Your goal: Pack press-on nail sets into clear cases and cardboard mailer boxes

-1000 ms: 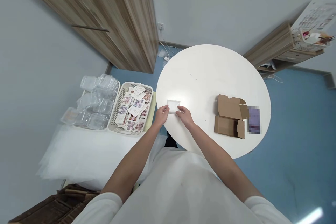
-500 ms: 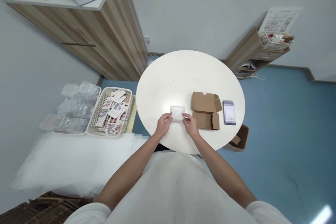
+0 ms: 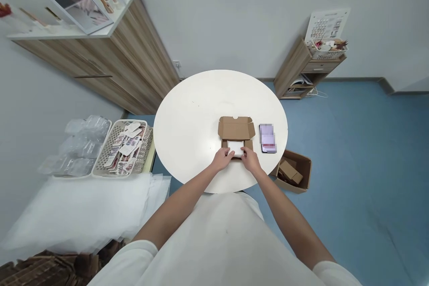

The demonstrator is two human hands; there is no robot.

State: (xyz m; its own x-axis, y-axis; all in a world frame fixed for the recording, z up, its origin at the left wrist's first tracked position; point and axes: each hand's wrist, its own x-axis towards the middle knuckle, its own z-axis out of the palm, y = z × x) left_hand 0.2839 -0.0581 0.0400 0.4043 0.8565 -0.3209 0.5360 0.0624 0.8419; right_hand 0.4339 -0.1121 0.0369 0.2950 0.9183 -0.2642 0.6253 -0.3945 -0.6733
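A small white wrapped packet (image 3: 235, 148) lies level in the mouth of an open brown cardboard box (image 3: 236, 128), whose lid stands back away from me. My left hand (image 3: 222, 159) grips the packet's left edge, thumb on top. At its right edge my right hand (image 3: 250, 159) pinches it the same way. Both hands overlap the box's near corners, so part of its walls is hidden. What is inside the packet cannot be made out.
A phone with a blurred screen (image 3: 267, 138) lies right of the box on the round white table (image 3: 187, 111). Beside the table stands a carton of cardboard pieces (image 3: 303, 185). To the left are a basket of printed cards (image 3: 100, 165), clear plastic packs (image 3: 78, 147) and white sheets (image 3: 83, 210).
Both hands have carried the white packet rightward from the bare tabletop into the open box. The box now sits straighter before me, and my view has shifted right.
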